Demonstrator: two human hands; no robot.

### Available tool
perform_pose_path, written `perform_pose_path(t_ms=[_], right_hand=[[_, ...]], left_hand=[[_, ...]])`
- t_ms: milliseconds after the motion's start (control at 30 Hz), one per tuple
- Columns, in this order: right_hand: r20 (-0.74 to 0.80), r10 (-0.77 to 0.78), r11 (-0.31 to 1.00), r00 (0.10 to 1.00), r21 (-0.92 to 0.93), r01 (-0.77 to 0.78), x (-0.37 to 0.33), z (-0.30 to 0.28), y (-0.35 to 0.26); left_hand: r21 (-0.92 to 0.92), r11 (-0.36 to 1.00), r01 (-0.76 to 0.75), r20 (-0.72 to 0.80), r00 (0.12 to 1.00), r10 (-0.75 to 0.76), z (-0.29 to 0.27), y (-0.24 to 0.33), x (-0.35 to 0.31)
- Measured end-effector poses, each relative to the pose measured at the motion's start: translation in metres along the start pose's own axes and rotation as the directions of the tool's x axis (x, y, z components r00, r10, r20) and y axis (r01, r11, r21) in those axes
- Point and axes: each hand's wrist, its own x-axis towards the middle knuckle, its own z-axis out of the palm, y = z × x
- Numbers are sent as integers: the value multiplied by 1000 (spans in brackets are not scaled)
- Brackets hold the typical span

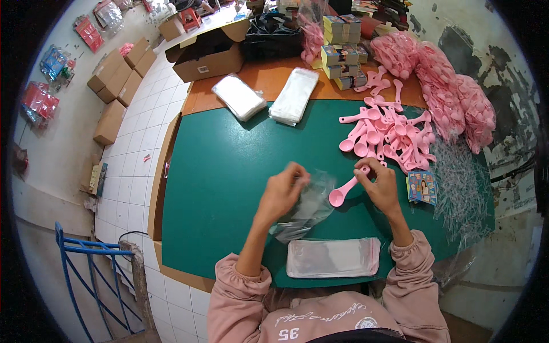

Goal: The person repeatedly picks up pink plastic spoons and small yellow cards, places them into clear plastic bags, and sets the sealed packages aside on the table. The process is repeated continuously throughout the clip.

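Observation:
My right hand (379,182) pinches the handle end of a pink measuring spoon (338,196), its bowl pointing toward my left hand. Slightly blurred, my left hand (284,188) is closed at the upper edge of a clear plastic bag (311,200), which hangs down over the green table. Below both hands lies a stack of clear plastic bags (333,258) near the table's front edge. Beyond my right hand spreads a loose pile of pink measuring spoons (392,131). A small stack of printed cards (422,187) sits just right of that hand.
Two stacks of clear bags (239,97) lie at the far side, beside an open cardboard box (209,60). Bundled printed cards (341,54) stand at the back. Bagged pink spoons (443,86) and a heap of clear plastic strips (463,188) line the right edge of the green table (223,171).

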Motion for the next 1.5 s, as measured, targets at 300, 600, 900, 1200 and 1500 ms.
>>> perform_pose_path(t_ms=[300,600,900,1200,1500], right_hand=[[-129,120,958,984,275,-81,2,0,-8],[-238,16,922,971,379,78,-5,7,-19],[7,-16,920,1000,393,12,-10,7,-28],[297,-153,928,942,371,34,-14,-32,-9],[-388,227,751,893,-514,-414,-49,-154,90]], left_hand=[[-438,868,233,148,971,-186,-10,14,2],[-450,842,298,177,954,-242,-1,10,4],[-84,972,219,561,817,-135,2,11,2],[-595,727,342,355,924,-145,12,29,-8],[-573,770,279,255,954,-156,15,32,-2]])
